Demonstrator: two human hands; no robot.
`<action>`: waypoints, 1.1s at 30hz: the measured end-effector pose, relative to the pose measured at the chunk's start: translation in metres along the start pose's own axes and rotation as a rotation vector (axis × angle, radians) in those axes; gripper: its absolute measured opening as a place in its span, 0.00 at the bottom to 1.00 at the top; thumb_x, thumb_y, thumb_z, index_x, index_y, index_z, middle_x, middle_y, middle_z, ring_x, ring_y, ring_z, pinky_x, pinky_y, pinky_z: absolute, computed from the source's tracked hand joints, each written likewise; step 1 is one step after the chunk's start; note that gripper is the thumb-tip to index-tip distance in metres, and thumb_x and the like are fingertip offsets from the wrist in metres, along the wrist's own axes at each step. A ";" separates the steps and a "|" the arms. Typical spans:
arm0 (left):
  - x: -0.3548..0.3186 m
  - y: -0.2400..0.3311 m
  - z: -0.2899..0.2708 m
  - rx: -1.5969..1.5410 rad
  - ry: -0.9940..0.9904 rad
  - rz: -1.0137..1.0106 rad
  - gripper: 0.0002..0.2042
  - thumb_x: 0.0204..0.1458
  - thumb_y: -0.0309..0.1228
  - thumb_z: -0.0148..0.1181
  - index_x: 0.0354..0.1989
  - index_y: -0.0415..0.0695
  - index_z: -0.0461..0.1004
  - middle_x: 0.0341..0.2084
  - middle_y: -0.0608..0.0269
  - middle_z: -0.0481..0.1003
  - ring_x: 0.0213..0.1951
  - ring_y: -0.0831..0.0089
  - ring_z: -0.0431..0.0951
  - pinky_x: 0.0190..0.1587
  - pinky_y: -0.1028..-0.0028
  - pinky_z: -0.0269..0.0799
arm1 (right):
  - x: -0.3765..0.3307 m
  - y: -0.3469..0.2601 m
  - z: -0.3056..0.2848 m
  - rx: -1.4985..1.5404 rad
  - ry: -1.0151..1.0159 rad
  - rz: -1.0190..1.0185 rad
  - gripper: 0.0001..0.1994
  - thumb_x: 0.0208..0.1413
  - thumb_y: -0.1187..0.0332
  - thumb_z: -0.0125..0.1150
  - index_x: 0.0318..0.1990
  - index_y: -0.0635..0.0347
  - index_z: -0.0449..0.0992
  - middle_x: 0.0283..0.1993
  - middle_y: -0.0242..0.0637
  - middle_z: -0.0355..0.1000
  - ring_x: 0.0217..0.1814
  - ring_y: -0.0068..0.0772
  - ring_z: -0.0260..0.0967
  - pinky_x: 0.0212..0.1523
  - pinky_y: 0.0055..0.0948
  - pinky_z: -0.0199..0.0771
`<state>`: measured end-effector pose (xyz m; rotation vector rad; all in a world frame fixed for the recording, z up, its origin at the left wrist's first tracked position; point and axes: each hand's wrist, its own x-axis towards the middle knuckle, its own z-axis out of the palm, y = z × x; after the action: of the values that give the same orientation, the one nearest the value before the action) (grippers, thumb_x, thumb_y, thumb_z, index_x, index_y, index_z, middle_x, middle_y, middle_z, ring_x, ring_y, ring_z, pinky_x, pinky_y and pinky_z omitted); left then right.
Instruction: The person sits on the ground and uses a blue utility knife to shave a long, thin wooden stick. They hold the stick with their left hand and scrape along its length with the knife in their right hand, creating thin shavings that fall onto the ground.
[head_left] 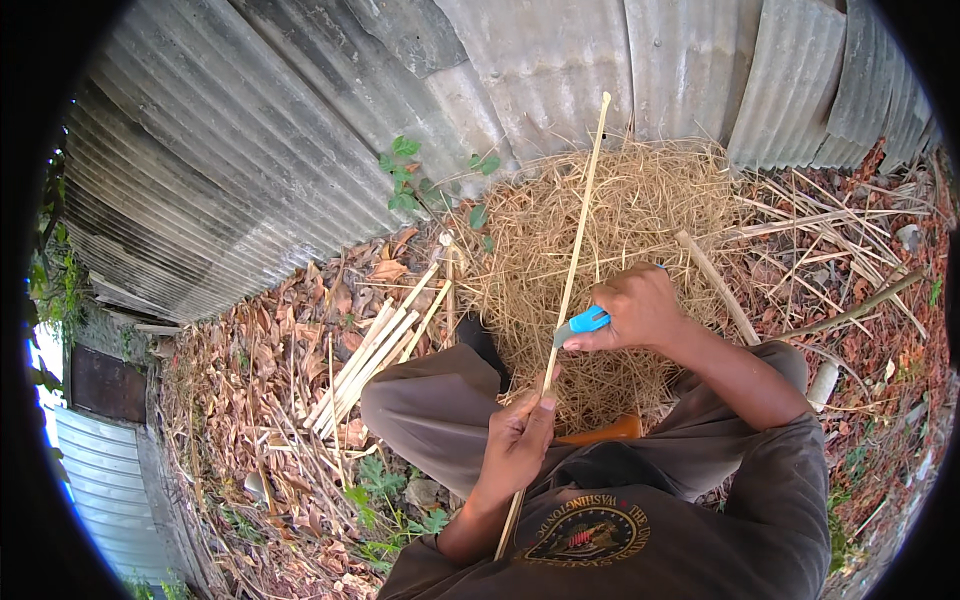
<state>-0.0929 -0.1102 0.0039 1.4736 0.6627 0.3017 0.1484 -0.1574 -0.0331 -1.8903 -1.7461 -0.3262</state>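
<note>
A long, thin, pale bamboo strip runs slantwise from beside my body up toward the metal fence. My left hand is closed round its lower part, with the thumb lying along it. In my right hand is a blue-handled utility knife, gripped by its handle. Its blade rests against the strip a little above my left hand. The lower end of the strip passes under my left forearm and over my shirt.
Cut bamboo strips lie on dry leaves at the left. Straw-like shavings are heaped ahead of me, below a corrugated metal fence. An orange object sits between my legs. At right lie a stick and scattered thin slats.
</note>
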 end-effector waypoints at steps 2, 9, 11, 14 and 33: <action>-0.002 0.003 -0.002 -0.012 -0.010 0.040 0.19 0.65 0.32 0.44 0.62 0.40 0.62 0.12 0.76 0.58 0.14 0.89 0.55 0.17 0.85 0.52 | 0.007 0.016 0.007 -0.041 0.073 0.076 0.36 0.41 0.27 0.53 0.10 0.54 0.67 0.07 0.33 0.60 0.09 0.36 0.61 0.14 0.34 0.61; -0.022 -0.001 -0.001 -0.086 -0.074 -0.044 0.19 0.64 0.30 0.44 0.63 0.40 0.61 0.14 0.78 0.57 0.16 0.90 0.54 0.18 0.85 0.51 | 0.006 0.021 -0.004 -0.062 -0.063 0.229 0.39 0.46 0.25 0.45 0.12 0.56 0.72 0.06 0.35 0.60 0.08 0.35 0.63 0.13 0.35 0.63; -0.021 -0.003 -0.002 -0.055 -0.049 -0.036 0.19 0.65 0.31 0.44 0.63 0.39 0.62 0.12 0.76 0.58 0.15 0.89 0.56 0.17 0.85 0.52 | -0.001 0.002 0.000 -0.019 -0.034 0.150 0.39 0.46 0.25 0.45 0.13 0.57 0.73 0.06 0.35 0.60 0.08 0.36 0.64 0.13 0.35 0.64; -0.026 -0.003 -0.006 -0.043 -0.118 -0.045 0.19 0.64 0.29 0.45 0.64 0.40 0.61 0.16 0.79 0.57 0.18 0.91 0.53 0.20 0.86 0.50 | 0.006 0.030 -0.001 -0.008 -0.019 0.294 0.39 0.46 0.26 0.46 0.13 0.58 0.73 0.06 0.35 0.60 0.09 0.36 0.65 0.14 0.35 0.65; -0.079 -0.005 -0.040 0.144 -0.236 -0.129 0.18 0.64 0.30 0.45 0.61 0.38 0.64 0.17 0.77 0.60 0.20 0.90 0.55 0.25 0.84 0.53 | -0.014 0.181 -0.019 -0.380 0.080 0.544 0.37 0.46 0.27 0.47 0.18 0.57 0.76 0.10 0.37 0.65 0.16 0.39 0.68 0.20 0.41 0.68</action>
<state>-0.1800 -0.1233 0.0183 1.5660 0.5950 -0.0206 0.3264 -0.1816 -0.0649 -2.4876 -1.1060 -0.5375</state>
